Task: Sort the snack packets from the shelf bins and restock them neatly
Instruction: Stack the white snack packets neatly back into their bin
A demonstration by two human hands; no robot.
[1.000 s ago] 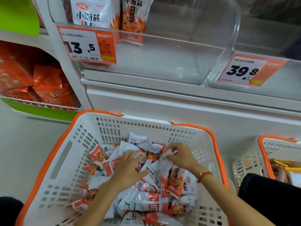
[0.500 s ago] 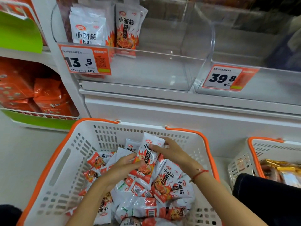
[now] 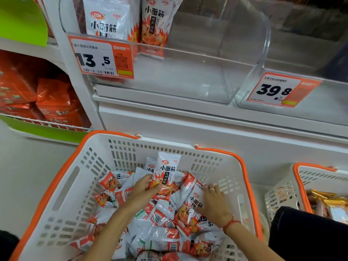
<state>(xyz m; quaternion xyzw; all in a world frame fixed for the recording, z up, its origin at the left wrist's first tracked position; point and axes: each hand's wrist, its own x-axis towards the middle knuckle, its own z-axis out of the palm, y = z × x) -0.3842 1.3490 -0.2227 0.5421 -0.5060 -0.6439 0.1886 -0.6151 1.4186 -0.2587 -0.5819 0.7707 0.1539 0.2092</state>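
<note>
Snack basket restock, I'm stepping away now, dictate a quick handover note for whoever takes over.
Left hand grips an upright snack packet in the white basket. Right hand rests on a packet lying in the pile.
Done: two packets stand at the left of the clear bin tagged 13.5.
Left: most packets are loose in the basket; stand them in that bin. The second basket holds gold packets.

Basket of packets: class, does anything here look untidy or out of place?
Yes. The packets lie jumbled in the basket, facing every way, some crumpled, while two stand upright in the bin.
</note>
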